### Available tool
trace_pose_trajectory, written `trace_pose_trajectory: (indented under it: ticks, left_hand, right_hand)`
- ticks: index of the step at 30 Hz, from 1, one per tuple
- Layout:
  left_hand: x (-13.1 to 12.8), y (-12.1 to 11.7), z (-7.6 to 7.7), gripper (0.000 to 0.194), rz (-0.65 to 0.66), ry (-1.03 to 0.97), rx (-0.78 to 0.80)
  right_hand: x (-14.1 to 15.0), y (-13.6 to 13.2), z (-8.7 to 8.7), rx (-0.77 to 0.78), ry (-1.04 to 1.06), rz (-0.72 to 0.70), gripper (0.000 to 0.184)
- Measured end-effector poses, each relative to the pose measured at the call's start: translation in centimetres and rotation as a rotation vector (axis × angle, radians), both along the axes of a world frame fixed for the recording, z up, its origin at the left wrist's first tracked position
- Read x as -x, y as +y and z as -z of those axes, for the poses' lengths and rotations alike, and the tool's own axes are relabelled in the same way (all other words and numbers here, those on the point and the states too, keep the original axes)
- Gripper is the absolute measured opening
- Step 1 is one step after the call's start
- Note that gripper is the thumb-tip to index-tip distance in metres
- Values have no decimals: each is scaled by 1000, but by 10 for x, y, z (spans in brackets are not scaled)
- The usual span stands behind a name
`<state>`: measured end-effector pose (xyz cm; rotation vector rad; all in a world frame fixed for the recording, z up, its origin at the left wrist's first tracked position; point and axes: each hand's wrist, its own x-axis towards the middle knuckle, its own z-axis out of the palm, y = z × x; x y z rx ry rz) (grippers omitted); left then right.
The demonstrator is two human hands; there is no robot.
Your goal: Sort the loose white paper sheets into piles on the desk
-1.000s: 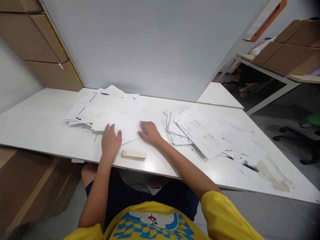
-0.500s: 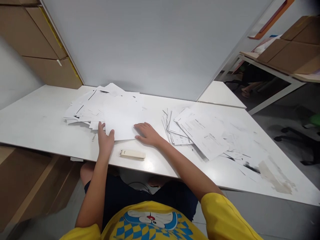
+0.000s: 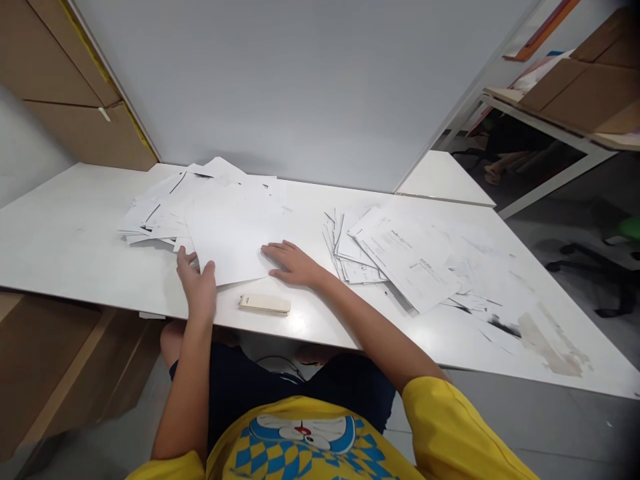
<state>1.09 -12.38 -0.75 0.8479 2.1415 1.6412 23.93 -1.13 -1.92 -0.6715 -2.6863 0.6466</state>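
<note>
A blank white sheet of paper [image 3: 233,237] lies on the table in front of me, overlapping a loose pile of papers [image 3: 155,207] on its left. My left hand [image 3: 197,287] grips the sheet at its near left corner, thumb over the edge; some fingertips are hidden. Flat on the near right part of the sheet rests my right hand [image 3: 293,263], its fingers stretched out. A cream stapler [image 3: 264,305] lies on the table just below the sheet, between my two forearms, touched by neither hand.
Printed papers [image 3: 405,263] spread across the right of the white table [image 3: 320,320], beside a brown stain [image 3: 553,343]. A tall pale panel [image 3: 300,87] stands behind the table. Cardboard boxes [image 3: 90,137] stand at the back left. Another person's hand [image 3: 495,170] shows far right.
My left hand has shifted left and slightly toward me, and the sheet's near left corner has moved with it. My right hand has moved slightly left, still flat. The view has tilted a little.
</note>
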Motion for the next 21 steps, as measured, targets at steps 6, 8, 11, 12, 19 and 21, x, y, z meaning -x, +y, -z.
trace_pose_trajectory:
  ticks: [6, 8, 11, 12, 19, 21]
  left_hand:
    - [22, 2, -6, 63, 66, -259, -61]
    - [23, 5, -8, 49, 118, -299, -65]
    - [23, 8, -5, 35, 120, -276, -37]
    - [22, 9, -3, 34, 110, -251, -37]
    - [19, 5, 11, 40, 150, -131, -193]
    - [17, 4, 10, 44, 165, -107, -256]
  right_hand:
    - [0, 2, -1, 33, 20, -23, 60]
    - [-1, 2, -2, 37, 16, -34, 58]
    - [-1, 0, -4, 44, 13, -43, 59]
    - [-2, 0, -5, 46, 8, -40, 60]
    - [-4, -2, -8, 113, 120, 85, 65]
    - [-6, -2, -9, 175, 191, 134, 69]
